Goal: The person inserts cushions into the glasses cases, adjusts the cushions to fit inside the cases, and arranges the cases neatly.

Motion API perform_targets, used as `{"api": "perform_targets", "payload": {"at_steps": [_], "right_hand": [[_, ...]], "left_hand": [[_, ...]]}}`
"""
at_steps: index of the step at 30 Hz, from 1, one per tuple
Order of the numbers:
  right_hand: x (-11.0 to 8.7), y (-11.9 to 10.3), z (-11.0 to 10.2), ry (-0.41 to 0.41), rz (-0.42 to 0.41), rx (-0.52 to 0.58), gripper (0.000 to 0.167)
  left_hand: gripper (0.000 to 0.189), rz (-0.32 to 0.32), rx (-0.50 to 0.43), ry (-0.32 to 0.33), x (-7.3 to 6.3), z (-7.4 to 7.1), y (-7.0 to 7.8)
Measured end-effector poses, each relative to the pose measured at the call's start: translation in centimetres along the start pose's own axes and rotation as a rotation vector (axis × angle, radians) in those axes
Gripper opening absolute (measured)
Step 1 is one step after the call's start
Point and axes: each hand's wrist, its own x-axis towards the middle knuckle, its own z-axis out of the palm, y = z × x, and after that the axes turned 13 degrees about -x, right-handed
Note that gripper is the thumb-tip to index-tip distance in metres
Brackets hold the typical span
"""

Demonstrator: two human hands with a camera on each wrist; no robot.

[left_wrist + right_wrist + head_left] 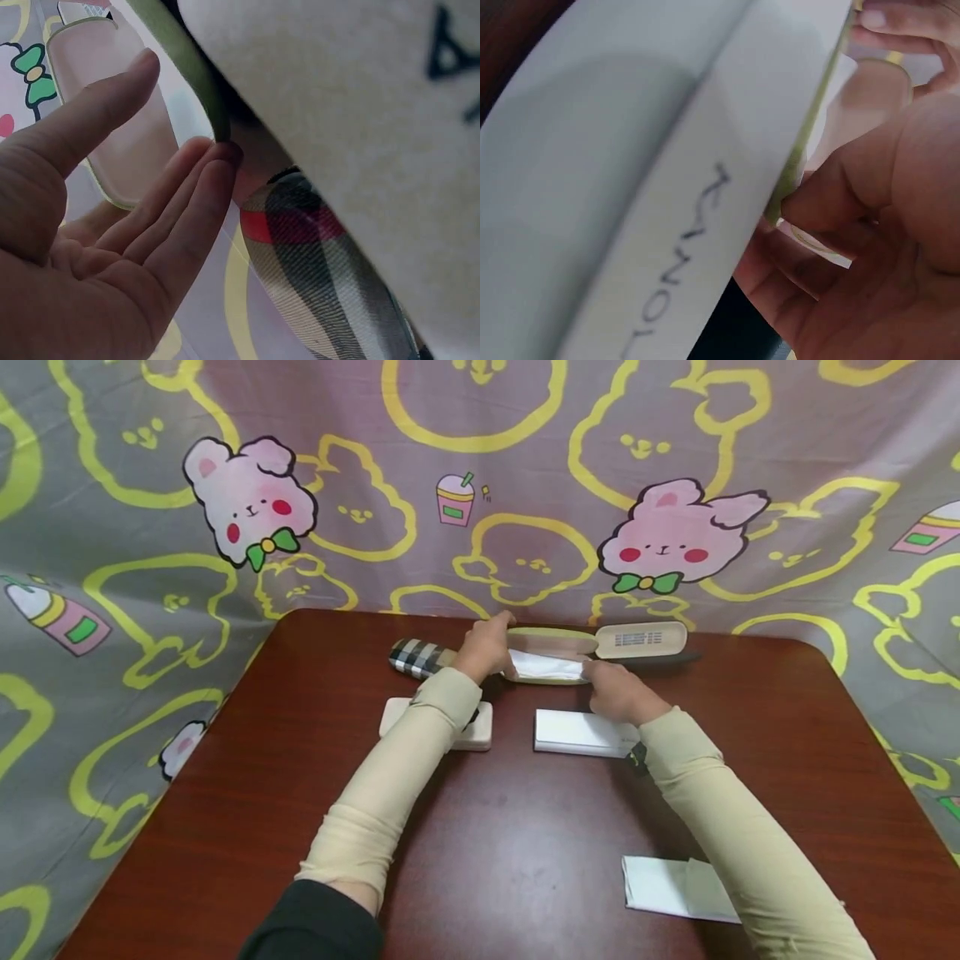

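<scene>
An opened glasses case with a green rim (551,682) and a pinkish lid lining (551,642) lies toward the table's back, with a folded white cloth (543,667) inside it. At its left end is my left hand (483,647); the left wrist view shows fairly straight fingers (191,217) touching the green edge and the thumb held apart. My right hand (618,692) pinches the right end, its thumb (825,195) on the rim and its fingers underneath. A white lettered case (697,225) fills much of the right wrist view.
A plaid case (412,658) sits behind my left forearm, and a cream case (474,739) lies partly under it. An open cream case (641,639) stands at the back right. The white case (573,732) lies mid-table; a folded pale cloth (656,885) is near my right forearm.
</scene>
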Motion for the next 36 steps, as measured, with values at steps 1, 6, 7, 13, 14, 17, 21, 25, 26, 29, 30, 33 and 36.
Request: {"api": "perform_targets", "payload": {"at_steps": [1,6,7,13,14,17,21,25,26,29,30,33,36], "right_hand": [[0.1,-0.1,0.0,-0.015,-0.001,-0.023,0.044],[-0.2,-0.4,-0.2,-0.025,-0.020,-0.099,0.043],[-0.4,-0.5,-0.2,-0.018,-0.016,-0.103,0.044],[-1.4,-1.0,-0.5,-0.001,0.032,-0.127,0.043],[-1.4,-1.0,-0.5,-0.007,0.035,-0.126,0.043],[-1.4,-0.7,-0.4,-0.035,0.027,-0.120,0.044],[-1.4,0.0,-0.1,0.002,0.035,-0.043,0.048],[-1.5,0.8,-0.1,0.184,0.212,0.179,0.041],[-1.4,0.9,-0.2,0.214,0.264,0.268,0.039],[-1.0,1.0,-0.5,0.213,0.381,0.540,0.043],[-0.8,0.9,-0.6,0.197,0.405,0.607,0.048],[-0.2,0.6,-0.9,0.167,0.432,0.699,0.059],[0.5,0.4,-0.8,0.193,0.453,0.679,0.066]], "left_hand": [[0.100,0.008,0.013,0.001,0.0,0.0,0.0],[0.098,0.024,0.038,-0.019,0.0,0.1,-0.1],[0.098,0.020,0.035,-0.030,-0.1,0.2,-0.2],[0.098,0.026,0.011,-0.063,0.0,0.0,-0.3],[0.098,0.031,0.000,-0.070,0.0,-0.1,-0.3],[0.097,0.038,-0.063,-0.102,-0.1,-0.3,-0.3],[0.089,0.052,-0.149,-0.113,-0.3,-0.3,-0.7],[0.070,0.054,-0.198,-0.086,-0.2,-0.2,-0.8],[0.065,0.046,-0.208,-0.072,-0.2,-0.2,-0.9],[0.053,0.003,-0.233,-0.001,0.0,-0.1,-0.9],[0.050,-0.019,-0.254,0.025,0.1,0.0,-0.9],[0.051,-0.091,-0.331,0.081,0.5,0.2,-1.0],[0.046,-0.153,-0.458,0.101,0.8,0.2,-1.2]]}}
